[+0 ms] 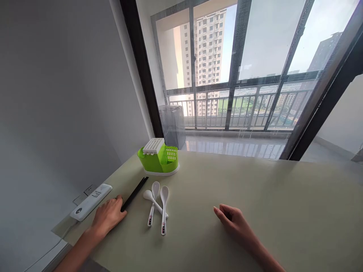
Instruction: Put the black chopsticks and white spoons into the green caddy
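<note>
My left hand point(109, 216) rests palm down at the table's left side. Its thumb and fingers close round the near end of a pair of black chopsticks point(136, 192), which lie flat and point toward a green cutlery holder point(159, 161) with a white slotted insert point(153, 145). Just right of the chopsticks lie three white spoons point(157, 206), bowls toward the holder. My right hand point(234, 222) lies on the bare table further right, fingers loosely curled and together, with nothing in it.
A white remote-like device point(91, 201) lies at the left table edge, beside a wall socket point(85, 193). The pale green table point(269, 196) runs up to a large window with a balcony railing behind. A grey wall stands on the left.
</note>
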Demonstrator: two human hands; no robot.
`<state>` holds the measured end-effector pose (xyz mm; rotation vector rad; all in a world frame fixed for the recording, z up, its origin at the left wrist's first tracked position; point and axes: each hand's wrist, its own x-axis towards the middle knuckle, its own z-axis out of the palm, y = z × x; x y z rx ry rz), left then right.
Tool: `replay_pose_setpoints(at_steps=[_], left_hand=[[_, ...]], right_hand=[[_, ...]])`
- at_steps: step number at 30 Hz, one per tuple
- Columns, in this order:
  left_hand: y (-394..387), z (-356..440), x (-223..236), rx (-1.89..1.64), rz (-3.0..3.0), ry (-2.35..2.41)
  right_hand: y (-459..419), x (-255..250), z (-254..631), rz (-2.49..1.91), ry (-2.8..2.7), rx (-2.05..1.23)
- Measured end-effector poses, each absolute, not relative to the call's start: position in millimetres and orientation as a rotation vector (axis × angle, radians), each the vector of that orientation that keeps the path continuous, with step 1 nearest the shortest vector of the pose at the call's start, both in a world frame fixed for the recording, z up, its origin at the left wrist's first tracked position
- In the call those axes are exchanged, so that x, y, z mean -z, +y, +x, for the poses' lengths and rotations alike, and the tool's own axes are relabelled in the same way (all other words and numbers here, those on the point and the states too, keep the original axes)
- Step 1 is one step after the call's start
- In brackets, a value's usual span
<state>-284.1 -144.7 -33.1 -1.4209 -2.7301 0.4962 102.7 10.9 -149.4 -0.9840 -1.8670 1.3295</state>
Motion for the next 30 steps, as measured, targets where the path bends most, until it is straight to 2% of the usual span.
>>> replay_pose_setpoints(at_steps=[8,17,24,30], left_hand=[[-144.3,-277.3,31.6,-0.484,-1.409,-2.781],[-158.5,-298.9,60.8,-0.222,-1.375,-2.86],[-180.1,-295.4,73.6,0.613,-1.315,-3.006],[-178.0,-221.7,89.2,1.362,-1.508,-3.23]], right_hand=[[11.1,150.6,102.8,-0.968,-1.864,-1.316],[11.9,155.3,103.0,-0.959,-1.851,-1.323],[12.5,154.8,102.6,-0.912,-1.843,-1.307],[13.7,155.5,100.8,-0.932,-1.834,-1.297]])
